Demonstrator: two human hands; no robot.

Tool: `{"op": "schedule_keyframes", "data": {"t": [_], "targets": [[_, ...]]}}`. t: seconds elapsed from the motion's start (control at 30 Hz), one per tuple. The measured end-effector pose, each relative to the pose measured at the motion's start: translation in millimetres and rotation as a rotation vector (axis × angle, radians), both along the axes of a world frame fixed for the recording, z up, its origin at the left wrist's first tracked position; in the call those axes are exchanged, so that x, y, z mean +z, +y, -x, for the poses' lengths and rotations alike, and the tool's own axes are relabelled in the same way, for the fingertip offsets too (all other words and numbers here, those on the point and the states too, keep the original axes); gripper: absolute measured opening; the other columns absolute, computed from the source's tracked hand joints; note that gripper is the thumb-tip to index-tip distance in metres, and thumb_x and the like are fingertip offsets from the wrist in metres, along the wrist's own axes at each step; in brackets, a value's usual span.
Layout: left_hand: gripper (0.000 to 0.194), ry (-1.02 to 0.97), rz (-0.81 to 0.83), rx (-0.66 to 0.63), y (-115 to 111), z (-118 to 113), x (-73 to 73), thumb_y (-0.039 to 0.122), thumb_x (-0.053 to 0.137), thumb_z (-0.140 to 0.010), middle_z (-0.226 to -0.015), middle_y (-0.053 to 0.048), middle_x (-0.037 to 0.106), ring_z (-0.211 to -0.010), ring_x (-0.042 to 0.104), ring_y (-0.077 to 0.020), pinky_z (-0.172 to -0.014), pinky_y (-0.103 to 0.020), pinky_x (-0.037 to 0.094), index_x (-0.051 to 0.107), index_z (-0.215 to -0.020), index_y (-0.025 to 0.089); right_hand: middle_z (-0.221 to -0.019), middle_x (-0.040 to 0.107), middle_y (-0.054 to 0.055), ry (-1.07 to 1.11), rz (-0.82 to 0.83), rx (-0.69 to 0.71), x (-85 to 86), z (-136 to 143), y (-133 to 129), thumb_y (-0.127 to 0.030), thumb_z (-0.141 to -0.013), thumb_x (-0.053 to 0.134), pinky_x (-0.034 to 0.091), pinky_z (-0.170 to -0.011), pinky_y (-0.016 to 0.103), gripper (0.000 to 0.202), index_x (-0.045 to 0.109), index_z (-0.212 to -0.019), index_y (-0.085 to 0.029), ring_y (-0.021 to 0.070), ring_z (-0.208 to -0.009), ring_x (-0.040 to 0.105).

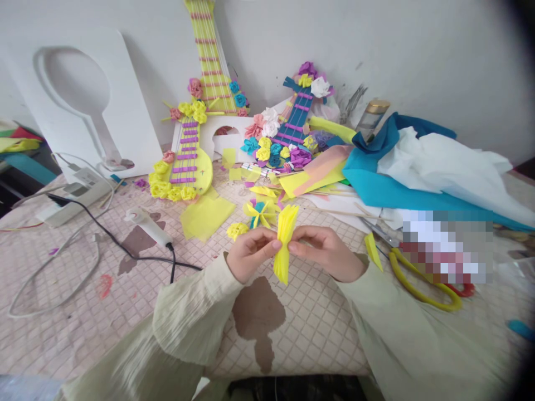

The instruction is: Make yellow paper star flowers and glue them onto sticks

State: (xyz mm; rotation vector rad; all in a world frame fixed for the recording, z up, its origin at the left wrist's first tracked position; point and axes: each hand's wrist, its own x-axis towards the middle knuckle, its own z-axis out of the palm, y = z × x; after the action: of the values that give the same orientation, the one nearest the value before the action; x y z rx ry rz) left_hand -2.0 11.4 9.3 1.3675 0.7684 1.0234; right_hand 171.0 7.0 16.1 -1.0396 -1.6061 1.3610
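Between my two hands is a yellow folded crepe paper piece (285, 262), pinched at its middle so both ends fan out like a bow. My left hand (253, 253) grips its left side with thumb and fingertips. From the right, my right hand (328, 252) pinches the same narrow middle. Just beyond my left hand lie a yellow paper rosette (237, 230) and a yellow-and-teal paper flower (259, 214). A stack of yellow paper sheets (208, 214) is spread to their left.
A glue gun (148, 225) with a black cord lies at left, near a white power strip (77, 195). Decorated paper instruments, one a yellow lute shape (203, 170), lean at the back. Scissors with yellow handles (422, 287) and teal cloth-like paper (388, 184) occupy the right.
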Motion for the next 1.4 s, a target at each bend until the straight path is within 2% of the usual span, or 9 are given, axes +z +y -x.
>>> {"op": "schedule_keyframes", "data": {"t": [0.2, 0.67, 0.97, 1.13, 1.4], "targets": [[0.022, 0.003, -0.003, -0.001, 0.0, -0.6, 0.4, 0.034, 0.063, -0.069, -0.062, 0.0, 0.056, -0.055, 0.05, -0.0075, -0.053, -0.02, 0.042, 0.058, -0.07, 0.013, -0.074, 0.062, 0.003, -0.024, -0.018, 0.002, 1.5, -0.7, -0.3, -0.029, -0.069, 0.061, 0.045, -0.074, 0.031, 0.013, 0.062, -0.074, -0.017, 0.0159, -0.076, 0.057], [0.023, 0.021, 0.011, 0.039, -2.4, -0.9, 2.8, 0.034, 0.061, -0.07, -0.063, -0.001, 0.057, -0.056, 0.052, -0.0082, -0.055, -0.021, 0.045, 0.059, -0.071, 0.011, -0.073, 0.062, 0.002, -0.075, -0.047, -0.046, -2.0, 0.4, -0.4, -0.03, -0.069, 0.06, 0.044, -0.07, 0.029, 0.015, 0.06, -0.072, -0.016, 0.0143, -0.071, 0.055], [0.017, -0.03, 0.08, 0.067, -1.6, -3.6, -6.0, 0.024, 0.069, -0.063, -0.067, -0.002, 0.061, -0.061, 0.056, -0.0099, -0.06, -0.022, 0.047, 0.059, -0.071, 0.012, -0.069, 0.061, 0.002, -0.154, -0.122, -0.095, -4.9, 3.9, -2.3, -0.028, -0.071, 0.058, 0.045, -0.068, 0.029, 0.012, 0.059, -0.069, -0.017, 0.0141, -0.068, 0.055], [0.016, -0.043, 0.122, 0.053, -0.1, -2.3, -6.3, 0.025, 0.067, -0.064, -0.065, -0.001, 0.06, -0.061, 0.056, -0.0095, -0.058, -0.022, 0.046, 0.059, -0.068, 0.012, -0.071, 0.062, 0.002, -0.131, -0.106, -0.069, -2.2, 4.0, -3.3, -0.029, -0.069, 0.06, 0.045, -0.065, 0.029, 0.011, 0.061, -0.071, -0.018, 0.0138, -0.067, 0.054], [0.019, -0.034, 0.162, 0.133, 1.2, -0.5, -4.8, 0.026, 0.069, -0.061, -0.061, 0.001, 0.058, -0.055, 0.053, -0.0071, -0.053, -0.019, 0.044, 0.058, -0.066, 0.012, -0.084, 0.066, 0.005, -0.142, 0.005, -0.082, -2.1, 0.4, -2.5, -0.033, -0.068, 0.061, 0.047, -0.071, 0.032, 0.019, 0.063, -0.081, -0.018, 0.0175, -0.077, 0.059]]}}
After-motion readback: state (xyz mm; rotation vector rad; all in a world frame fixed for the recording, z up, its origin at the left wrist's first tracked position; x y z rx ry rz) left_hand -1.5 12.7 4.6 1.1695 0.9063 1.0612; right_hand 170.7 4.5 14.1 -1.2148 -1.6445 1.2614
